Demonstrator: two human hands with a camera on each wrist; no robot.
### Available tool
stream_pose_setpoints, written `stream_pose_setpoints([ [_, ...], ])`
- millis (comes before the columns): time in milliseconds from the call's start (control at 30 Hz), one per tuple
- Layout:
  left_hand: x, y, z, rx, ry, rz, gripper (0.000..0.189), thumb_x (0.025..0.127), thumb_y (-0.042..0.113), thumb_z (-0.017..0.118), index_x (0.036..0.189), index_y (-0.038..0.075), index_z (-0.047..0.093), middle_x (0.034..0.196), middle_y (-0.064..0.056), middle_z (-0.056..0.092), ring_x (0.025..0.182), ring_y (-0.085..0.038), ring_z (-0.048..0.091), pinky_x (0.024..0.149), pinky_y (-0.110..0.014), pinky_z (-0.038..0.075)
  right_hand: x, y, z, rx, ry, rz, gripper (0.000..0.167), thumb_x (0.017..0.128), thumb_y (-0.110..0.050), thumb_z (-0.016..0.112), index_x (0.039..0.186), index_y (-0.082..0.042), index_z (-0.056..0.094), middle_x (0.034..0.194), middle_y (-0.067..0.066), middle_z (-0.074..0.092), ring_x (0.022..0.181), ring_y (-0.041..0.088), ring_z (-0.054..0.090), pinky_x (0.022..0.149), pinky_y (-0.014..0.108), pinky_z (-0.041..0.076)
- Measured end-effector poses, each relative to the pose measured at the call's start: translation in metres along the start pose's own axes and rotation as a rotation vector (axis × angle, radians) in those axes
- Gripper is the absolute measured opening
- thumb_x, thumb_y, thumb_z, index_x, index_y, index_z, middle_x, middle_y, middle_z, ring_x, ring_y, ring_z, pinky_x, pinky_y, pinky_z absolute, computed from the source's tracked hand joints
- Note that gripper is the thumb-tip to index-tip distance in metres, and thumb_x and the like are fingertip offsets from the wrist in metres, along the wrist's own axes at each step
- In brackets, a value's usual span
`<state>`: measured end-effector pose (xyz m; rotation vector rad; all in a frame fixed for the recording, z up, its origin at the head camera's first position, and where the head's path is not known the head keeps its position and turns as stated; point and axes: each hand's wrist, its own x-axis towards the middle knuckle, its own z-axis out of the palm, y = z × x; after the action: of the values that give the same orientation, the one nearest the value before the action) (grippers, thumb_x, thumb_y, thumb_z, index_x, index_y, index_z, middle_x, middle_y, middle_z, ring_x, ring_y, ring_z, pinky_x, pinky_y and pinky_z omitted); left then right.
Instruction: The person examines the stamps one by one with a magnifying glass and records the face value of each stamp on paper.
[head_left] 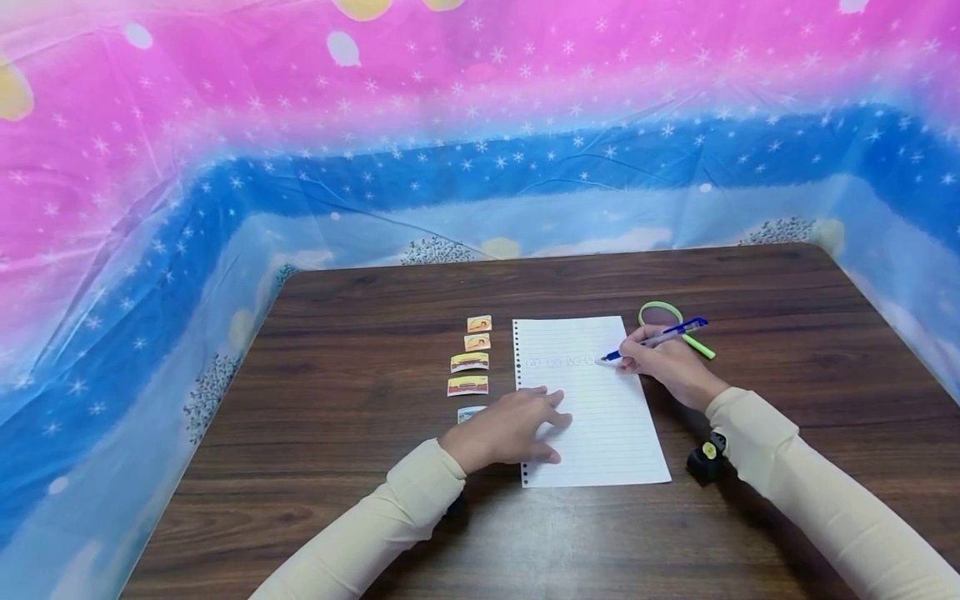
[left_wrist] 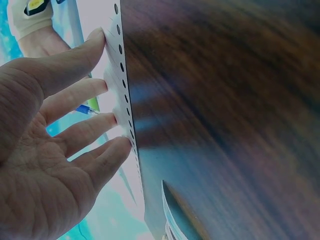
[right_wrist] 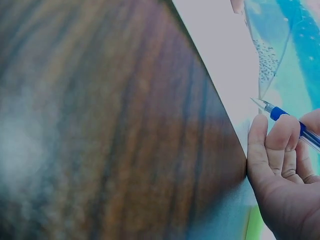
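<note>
A lined sheet of paper (head_left: pixel 600 433) with punched holes down its left side lies on the table. My right hand (head_left: pixel 667 362) pinches a blue pen (head_left: pixel 660 337), its tip at the end of a row of faint handwritten figures on the upper part of the sheet. In the right wrist view the pen (right_wrist: pixel 278 114) slants between thumb and fingers. My left hand (head_left: pixel 517 427) lies spread over the sheet's left edge, fingertips pressing the paper. The left wrist view shows those straight fingers (left_wrist: pixel 82 132) along the holes.
Left of the sheet, several small printed picture cards (head_left: pixel 468 362) stand in a column; the lowest card (head_left: pixel 470 413) is partly behind my left hand. A green-rimmed magnifying glass (head_left: pixel 699 346) lies beyond my right hand on the dark wooden table (head_left: pixel 337 400). A patterned cloth (head_left: pixel 450 175) surrounds the table.
</note>
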<state>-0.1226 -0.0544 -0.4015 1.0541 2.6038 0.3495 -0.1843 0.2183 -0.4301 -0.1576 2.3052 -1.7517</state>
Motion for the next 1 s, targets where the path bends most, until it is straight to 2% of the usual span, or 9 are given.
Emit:
stream_pose_setpoints([
  [400,-0.0005,-0.0004,0.0009,-0.007,0.003,-0.007,0.054,0.088,0.029,0.081,0.137,0.014,0.066,0.154,-0.010,0.046,0.145,-0.029,0.039,0.117,-0.040,0.034,0.0042,0.0005,0.0030,0.045,0.044,0.023,0.021,0.101,-0.012,0.052,0.108,0.007,0.049,0.091,0.015,0.057,0.094,0.018,0.066,0.085,0.027,0.058],
  [667,-0.0010,-0.0002,0.0003,-0.009,-0.001,-0.008,0.053,0.089,0.029,0.081,0.137,0.014,0.065,0.155,-0.010,0.045,0.146,-0.029,0.038,0.118,-0.040,0.033,0.0048,0.0023,0.0052,0.094,0.085,0.042,0.022,0.101,-0.012,0.051,0.111,0.007,0.048,0.097,0.019,0.055,0.094,0.018,0.064,0.087,0.027,0.057],
  [1000,-0.0008,-0.0003,-0.0002,-0.013,-0.004,-0.011,0.054,0.089,0.029,0.081,0.137,0.013,0.065,0.155,-0.010,0.045,0.146,-0.029,0.038,0.118,-0.039,0.033,0.0031,0.0045,0.0057,0.059,0.100,0.023,0.020,0.099,-0.013,0.055,0.109,0.004,0.052,0.096,0.008,0.061,0.095,0.016,0.063,0.086,0.022,0.056],
])
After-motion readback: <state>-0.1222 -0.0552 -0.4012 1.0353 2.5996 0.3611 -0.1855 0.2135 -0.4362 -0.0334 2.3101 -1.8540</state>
